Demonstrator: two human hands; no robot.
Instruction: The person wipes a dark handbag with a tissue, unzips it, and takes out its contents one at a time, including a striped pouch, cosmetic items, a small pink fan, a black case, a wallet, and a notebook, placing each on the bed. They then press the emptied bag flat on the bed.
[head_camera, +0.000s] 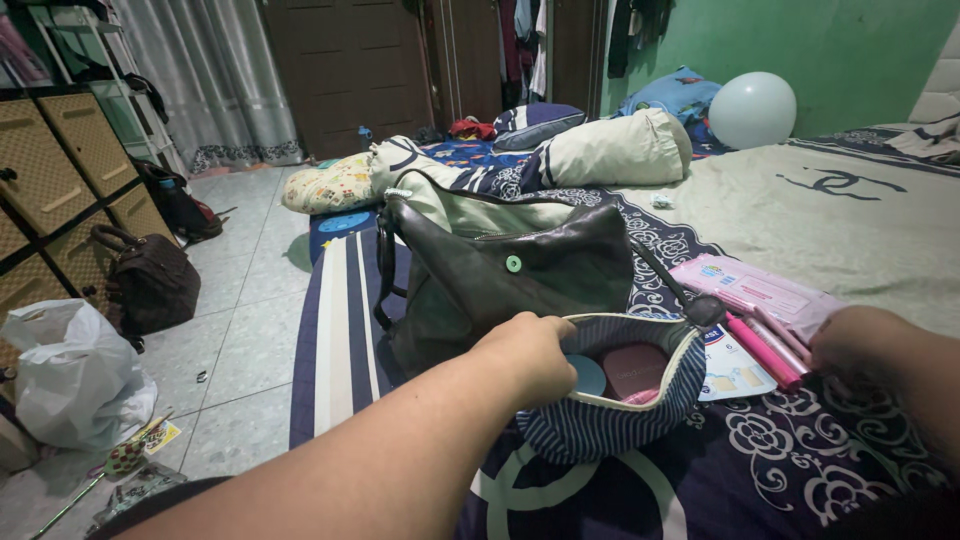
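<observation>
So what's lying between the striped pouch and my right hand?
In the head view, pink pens and a white card lie between the striped pouch and right hand.

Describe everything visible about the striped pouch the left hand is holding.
The pouch is a small soft fabric bag with narrow dark blue and white stripes and a pale lining. It sits upright and open on the patterned bedspread, just in front of the dark handbag. The left hand grips its near rim, holding the mouth wide. Inside show a round blue item and a dusky pink compact-like case; the rest is hidden. The right hand is off it, by the pink packets.
</observation>
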